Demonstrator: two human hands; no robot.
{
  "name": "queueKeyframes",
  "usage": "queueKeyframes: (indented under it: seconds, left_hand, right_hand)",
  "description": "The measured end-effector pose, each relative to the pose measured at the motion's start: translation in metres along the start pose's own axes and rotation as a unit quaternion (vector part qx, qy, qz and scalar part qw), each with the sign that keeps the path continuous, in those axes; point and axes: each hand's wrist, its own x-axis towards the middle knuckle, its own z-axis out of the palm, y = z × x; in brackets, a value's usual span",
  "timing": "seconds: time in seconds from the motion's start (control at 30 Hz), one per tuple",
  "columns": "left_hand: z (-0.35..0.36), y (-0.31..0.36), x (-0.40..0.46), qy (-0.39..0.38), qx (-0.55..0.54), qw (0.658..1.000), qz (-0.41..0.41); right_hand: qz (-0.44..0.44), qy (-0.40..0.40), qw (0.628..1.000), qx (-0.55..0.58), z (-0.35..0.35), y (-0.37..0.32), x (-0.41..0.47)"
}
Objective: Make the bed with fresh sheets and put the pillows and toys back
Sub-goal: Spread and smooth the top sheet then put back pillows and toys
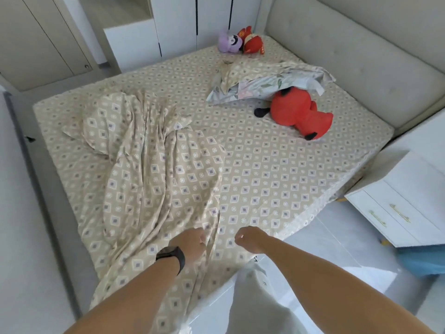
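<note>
Loose top sheet [154, 179]: beige, diamond-printed, lying rumpled in long folds over the left half of the bed and trailing off the near edge.
Left hand [190, 244]: fingers curled, gripping a gathered fold of that sheet; dark wristband [171, 257] on the wrist.
Right hand [249, 238]: just beside the left, over the bed's near edge, fingers curled in, holding nothing visible.
Fitted sheet [277, 169]: same print, stretched flat over the mattress.
Pillow [265, 85]: floral case, partly under a patterned fold, near the headboard [356, 51].
Red plush toy [301, 114]: lying beside the pillow, its head tucked beneath it.
Purple plush toy [228, 43] and small red plush toy [251, 42]: touching, in the far corner.
Room: grey upholstered headboard at right; white wardrobe doors [175, 22] beyond; white drawer unit [399, 201] beside the bed, cut off at the frame edge, with a blue item [423, 261] below it, unidentifiable.
</note>
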Motion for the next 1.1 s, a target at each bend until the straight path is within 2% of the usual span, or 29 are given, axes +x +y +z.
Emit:
queueKeyframes:
  seconds: [0.13, 0.27, 0.43, 0.5, 0.53, 0.6, 0.67, 0.73, 0.77, 0.9, 0.97, 1.03, 1.1]
  left_hand:
    - [-0.022, 0.041, 0.108, 0.058, -0.074, 0.991, -0.092]
    - [-0.011, 0.070, 0.226, 0.063, -0.160, 0.967, -0.189]
    - [0.046, 0.069, 0.331, -0.021, -0.141, 0.964, -0.227]
    - [0.079, 0.056, 0.365, -0.015, -0.142, 0.959, -0.246]
    - [0.096, 0.048, 0.381, 0.015, -0.132, 0.956, -0.260]
    - [0.112, 0.038, 0.394, 0.127, -0.067, 0.952, -0.269]
    - [0.118, 0.030, 0.398, 0.220, 0.032, 0.932, -0.285]
    - [0.112, 0.016, 0.395, 0.258, 0.066, 0.910, -0.319]
    - [0.107, 0.007, 0.392, 0.245, 0.061, 0.909, -0.330]
    - [0.066, -0.010, 0.372, 0.145, -0.042, 0.945, -0.291]
    - [0.037, 0.011, 0.342, 0.152, -0.141, 0.952, -0.225]
    - [0.007, 0.042, 0.296, 0.180, -0.208, 0.945, -0.174]
    - [-0.015, 0.069, 0.250, 0.205, -0.276, 0.926, -0.158]
  right_hand:
    - [-0.016, 0.072, 0.994, 0.085, -0.087, 0.015, 0.092]
    - [-0.035, 0.056, 0.991, 0.118, -0.142, 0.031, 0.187]
    - [-0.040, 0.016, 0.992, 0.115, -0.146, 0.070, 0.276]
    - [-0.022, 0.013, 0.990, 0.138, -0.135, 0.092, 0.306]
    - [-0.020, -0.005, 0.990, 0.140, -0.124, 0.105, 0.323]
    - [-0.009, -0.031, 0.987, 0.157, -0.111, 0.123, 0.336]
    - [0.015, -0.040, 0.981, 0.192, -0.101, 0.136, 0.348]
    - [0.046, -0.042, 0.973, 0.221, -0.097, 0.142, 0.355]
    - [0.053, -0.040, 0.971, 0.230, -0.097, 0.143, 0.356]
    - [0.031, -0.058, 0.979, 0.191, -0.108, 0.133, 0.342]
    - [0.039, -0.064, 0.972, 0.225, -0.122, 0.116, 0.324]
    - [0.082, -0.086, 0.941, 0.317, -0.139, 0.091, 0.295]
    - [0.121, -0.132, 0.894, 0.412, -0.150, 0.067, 0.264]
